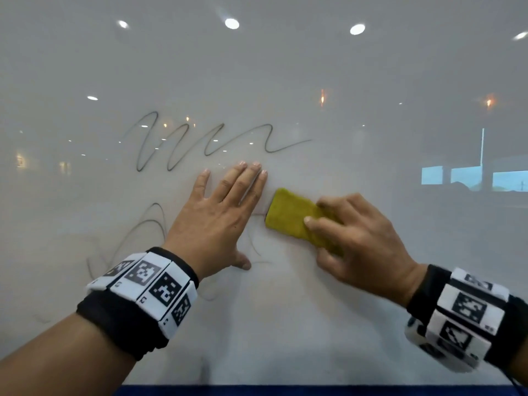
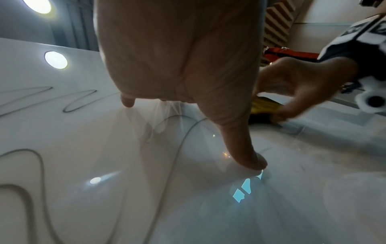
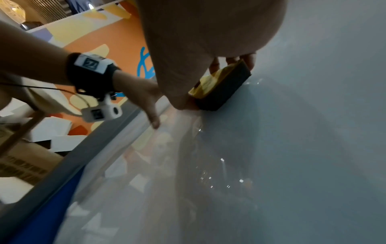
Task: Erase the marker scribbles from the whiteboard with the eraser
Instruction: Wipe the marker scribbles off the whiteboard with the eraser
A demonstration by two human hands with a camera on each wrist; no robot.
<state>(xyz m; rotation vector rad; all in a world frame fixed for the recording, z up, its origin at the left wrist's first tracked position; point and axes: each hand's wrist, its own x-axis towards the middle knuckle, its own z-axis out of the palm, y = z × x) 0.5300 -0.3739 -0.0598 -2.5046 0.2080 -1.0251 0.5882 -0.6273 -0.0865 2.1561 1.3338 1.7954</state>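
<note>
The whiteboard [image 1: 371,124] fills the head view. A dark wavy scribble [image 1: 205,141] runs across its middle, and fainter loops [image 1: 148,224] lie lower left, partly under my left hand. My left hand [image 1: 225,215] lies flat on the board with straight fingers, its thumb [image 2: 248,153] pressing the surface. My right hand [image 1: 351,238] grips the yellow eraser [image 1: 294,215], whose dark felt face [image 3: 225,92] sits against the board just right of the left fingertips. The board right of the eraser shows no marks.
A blue strip [image 1: 285,391] runs along the board's near edge. Ceiling lights [image 1: 232,23] and a window reflect in the glossy surface. Beyond the board's edge, the right wrist view shows an orange patterned floor [image 3: 100,41] and white boxes [image 3: 50,130].
</note>
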